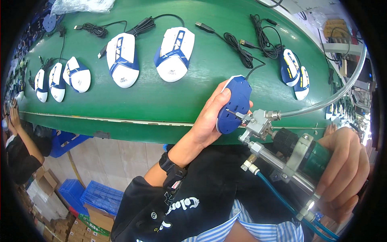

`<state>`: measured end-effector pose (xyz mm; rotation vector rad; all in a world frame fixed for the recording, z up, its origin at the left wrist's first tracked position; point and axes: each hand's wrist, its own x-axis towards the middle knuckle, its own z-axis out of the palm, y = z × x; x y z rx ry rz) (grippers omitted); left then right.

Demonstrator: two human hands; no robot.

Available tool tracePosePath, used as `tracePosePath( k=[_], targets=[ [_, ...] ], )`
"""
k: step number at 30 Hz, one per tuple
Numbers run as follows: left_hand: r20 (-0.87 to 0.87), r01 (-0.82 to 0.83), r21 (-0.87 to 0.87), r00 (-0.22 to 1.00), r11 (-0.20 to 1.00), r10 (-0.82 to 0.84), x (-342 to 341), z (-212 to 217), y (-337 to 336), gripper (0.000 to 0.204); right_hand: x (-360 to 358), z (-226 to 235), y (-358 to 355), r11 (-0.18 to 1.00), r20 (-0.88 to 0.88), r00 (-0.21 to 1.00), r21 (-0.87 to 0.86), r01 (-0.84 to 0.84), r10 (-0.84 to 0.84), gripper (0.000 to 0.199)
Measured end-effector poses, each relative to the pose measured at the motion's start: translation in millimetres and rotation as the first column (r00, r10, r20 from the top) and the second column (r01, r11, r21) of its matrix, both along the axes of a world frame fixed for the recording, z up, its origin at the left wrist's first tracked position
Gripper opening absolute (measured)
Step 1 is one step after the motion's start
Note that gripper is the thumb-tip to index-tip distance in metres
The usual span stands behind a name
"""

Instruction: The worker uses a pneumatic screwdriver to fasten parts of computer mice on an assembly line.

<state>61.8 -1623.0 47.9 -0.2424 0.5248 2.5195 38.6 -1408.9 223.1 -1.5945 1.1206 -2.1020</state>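
My left hand (207,117) is wrapped round a wired computer mouse (238,97), whose dark blue underside is turned up. The thumb lies along one edge and fingertips show at the other. From the right, my right hand (344,173) grips a metal dispensing valve (258,124) by its dark green cylindrical body. The valve's thin needle tip lies over the mouse's underside; whether it touches cannot be made out. A clear hose (336,101) and a blue air tube (278,197) run from the valve.
Several white-and-blue mice (175,56) with coiled cables lie on the green bench (149,101), left, middle and right. A plastic bag (84,6) sits at the far left. Another person's hands (15,117) are at the left edge. Blue crates (100,195) and cardboard boxes stand on the floor.
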Motion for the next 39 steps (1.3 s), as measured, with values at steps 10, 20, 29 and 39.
tracePosePath(
  k=[10, 20, 29, 39],
  targets=[
    [-0.006, -0.009, -0.041, 1.0, 0.999, 0.009, -1.1, 2.6, -2.7, 0.057, -11.3, -5.7, -45.8, 0.971, 0.082, 0.97, -0.055, 0.234, -0.229, 0.017],
    [0.048, -0.016, 0.079, 0.999, 0.997, 0.012, 0.2, 0.2, -9.8, 0.05, -18.9, 12.1, -36.1, 0.968, -0.021, 0.993, -0.228, 0.106, -0.114, 0.019],
    [0.11, 0.011, 0.066, 0.994, 0.998, -0.019, 2.2, -2.3, -14.7, 0.065, 1.3, 7.5, -11.0, 0.97, -0.02, 0.98, -0.148, 0.192, -0.197, 0.013],
    [0.073, 0.019, 0.05, 0.997, 0.999, -0.022, 3.1, -0.1, -22.4, 0.065, 5.2, -3.8, -6.8, 0.978, 0.154, 0.973, -0.096, 0.186, -0.17, 0.025]
  ],
)
